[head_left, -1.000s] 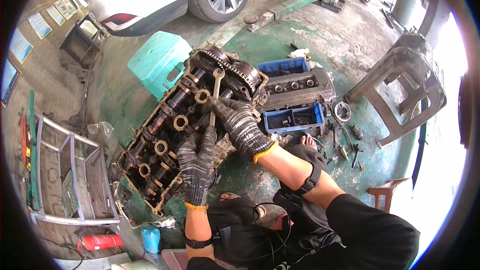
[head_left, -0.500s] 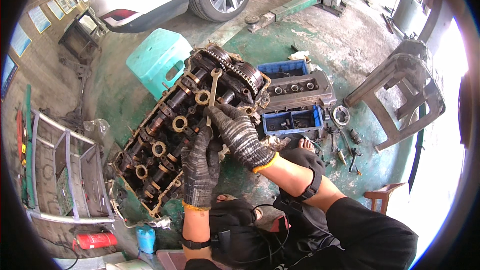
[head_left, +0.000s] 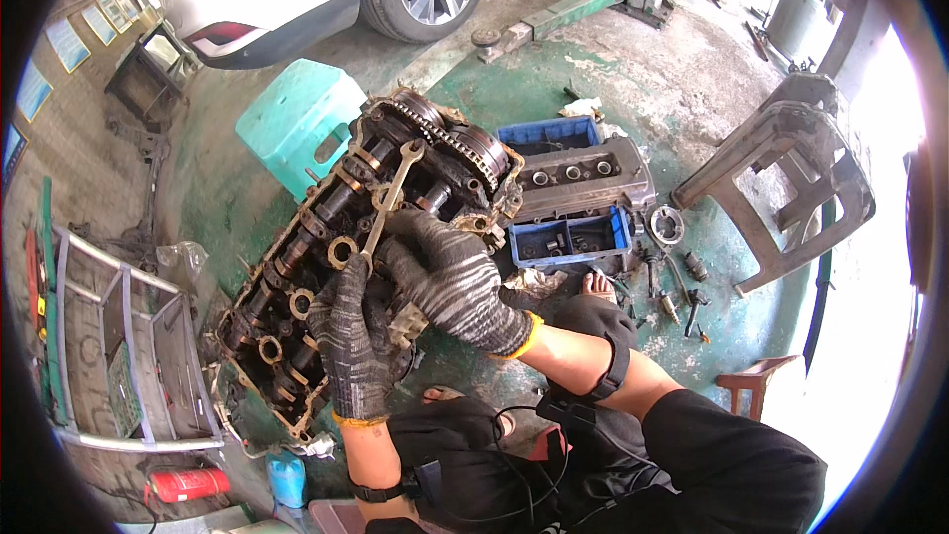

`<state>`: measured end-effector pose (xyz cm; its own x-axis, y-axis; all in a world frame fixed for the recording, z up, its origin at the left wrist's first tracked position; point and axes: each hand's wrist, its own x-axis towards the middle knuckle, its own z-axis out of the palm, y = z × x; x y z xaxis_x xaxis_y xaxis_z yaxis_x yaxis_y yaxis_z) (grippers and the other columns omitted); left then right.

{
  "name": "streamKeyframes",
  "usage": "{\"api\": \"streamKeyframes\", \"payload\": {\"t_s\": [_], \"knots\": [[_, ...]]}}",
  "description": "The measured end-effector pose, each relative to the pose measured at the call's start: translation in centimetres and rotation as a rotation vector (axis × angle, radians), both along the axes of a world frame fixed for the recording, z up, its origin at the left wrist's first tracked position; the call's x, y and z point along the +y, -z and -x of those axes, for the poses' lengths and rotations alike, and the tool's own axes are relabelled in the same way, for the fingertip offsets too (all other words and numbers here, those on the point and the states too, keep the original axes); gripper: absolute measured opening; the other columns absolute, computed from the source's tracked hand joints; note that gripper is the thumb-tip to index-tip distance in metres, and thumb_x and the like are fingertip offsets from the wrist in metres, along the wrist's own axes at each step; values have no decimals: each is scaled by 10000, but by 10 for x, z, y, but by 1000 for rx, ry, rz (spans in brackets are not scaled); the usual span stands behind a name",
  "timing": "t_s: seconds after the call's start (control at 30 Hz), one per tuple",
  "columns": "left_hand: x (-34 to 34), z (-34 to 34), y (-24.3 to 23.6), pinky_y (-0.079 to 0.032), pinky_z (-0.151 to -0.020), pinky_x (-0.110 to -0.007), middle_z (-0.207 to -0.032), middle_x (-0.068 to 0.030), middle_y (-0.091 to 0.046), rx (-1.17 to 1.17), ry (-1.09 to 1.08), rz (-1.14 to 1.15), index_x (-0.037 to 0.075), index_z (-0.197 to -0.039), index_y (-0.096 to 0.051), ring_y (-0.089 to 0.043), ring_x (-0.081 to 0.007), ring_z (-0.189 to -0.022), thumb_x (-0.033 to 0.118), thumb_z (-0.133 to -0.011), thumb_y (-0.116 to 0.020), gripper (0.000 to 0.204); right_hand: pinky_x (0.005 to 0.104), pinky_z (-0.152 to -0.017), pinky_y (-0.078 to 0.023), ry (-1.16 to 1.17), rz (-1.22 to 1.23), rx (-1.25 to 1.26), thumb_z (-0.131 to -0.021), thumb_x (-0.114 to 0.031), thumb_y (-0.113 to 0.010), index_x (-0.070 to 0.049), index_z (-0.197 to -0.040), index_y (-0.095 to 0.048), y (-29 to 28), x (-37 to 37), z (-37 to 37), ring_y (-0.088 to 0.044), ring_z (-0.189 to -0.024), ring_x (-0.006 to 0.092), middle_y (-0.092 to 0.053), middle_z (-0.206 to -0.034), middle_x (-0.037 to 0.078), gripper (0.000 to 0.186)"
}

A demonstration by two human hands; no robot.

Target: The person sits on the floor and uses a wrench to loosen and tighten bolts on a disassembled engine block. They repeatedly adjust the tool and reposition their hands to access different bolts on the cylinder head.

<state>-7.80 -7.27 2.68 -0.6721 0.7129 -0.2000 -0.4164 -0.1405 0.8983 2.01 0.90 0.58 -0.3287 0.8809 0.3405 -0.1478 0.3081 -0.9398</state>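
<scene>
Silver steel open-ended spanner (head_left: 390, 203) is slanting far-right from the grey-striped gloved left hand (head_left: 353, 341), which is pinching its near end above greasy metal cylinder head (head_left: 330, 210); striped gloved right hand (head_left: 450, 287) is sitting curled just right, hold indiscernible.

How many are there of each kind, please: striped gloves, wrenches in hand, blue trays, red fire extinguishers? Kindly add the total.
Striped gloves: 2
Wrenches in hand: 1
Blue trays: 2
Red fire extinguishers: 1
Total: 6
</scene>
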Motion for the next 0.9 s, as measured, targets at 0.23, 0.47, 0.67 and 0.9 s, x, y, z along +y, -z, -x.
{"api": "streamKeyframes", "payload": {"t_s": [0.23, 0.47, 0.67, 0.9], "knots": [[-2, 4, 2, -487, -597, -217, -842, 1, -699, 101, 78, -27, 38, -929, -729, -606, -57, -679, 240, -935, -710, 202, 400, -585, -529, 171, -627, -348, -873, -132, -690, -68, -1212, -638, -5, -1, -6, -685, -703, 317, -695, -843, 127, 348], [-1, 16, 6, -502, -612, -198, -888, 17, -682, 82, 44, -51, 65, -994, -726, -598, -44, -718, 228, -916, -737, 180, 429, -526, -466, 83, -782, -553, -880, -117, -580, -99, -1468, -428, 1, -4, 3, -636, -631, 290, -629, -779, 131, 607], [-1, 13, 7, -505, -657, -261, -934, -34, -697, 36, 109, 2, 12, -1014, -717, -625, -91, -790, 231, -929, -701, 235, 370, -653, -523, -125, -476, -500, -854, -35, -620, -105, -1389, -551, -5, 1, -11, -677, -747, 299, -661, -832, 173, 543], [-1, 2, 17, -453, -524, -225, -781, -13, -669, 421, 87, -80, 59, -919, -723, -599, -76, -623, 227, -874, -758, 177, 300, -954, -505, -523, 401, 133, -964, -39, -493, -17, -1285, -639, -2, 10, -23, -627, -1015, 133, -687, -1157, 46, 353]]}}
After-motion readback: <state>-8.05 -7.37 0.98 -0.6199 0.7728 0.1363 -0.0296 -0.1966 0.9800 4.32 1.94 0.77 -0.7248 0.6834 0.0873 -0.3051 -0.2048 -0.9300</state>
